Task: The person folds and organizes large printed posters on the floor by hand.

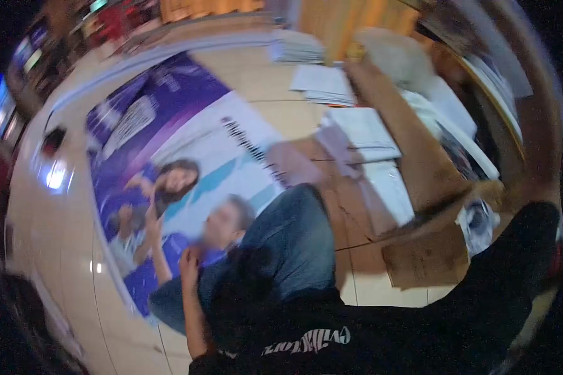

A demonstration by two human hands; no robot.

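My left hand (189, 262) is low in the head view, beside my jeans-covered knee (294, 231) and over the lower part of a large printed banner (181, 137). Its fingers look loosely bent, and I see nothing held in them. The banner lies on the floor, purple at its far end and white toward the middle, with pictures of people. My right arm (538, 162) is raised along the right edge, coming out of a black sleeve. The right hand itself cannot be made out there.
Stacks of white folded sheets (363, 132) lie on the tiled floor (56, 231) right of the banner. Brown cardboard (413, 144) stretches beside them, with a smaller cardboard piece (425, 257) nearer me. A clear plastic bundle (477, 224) sits on the right. The view is blurred.
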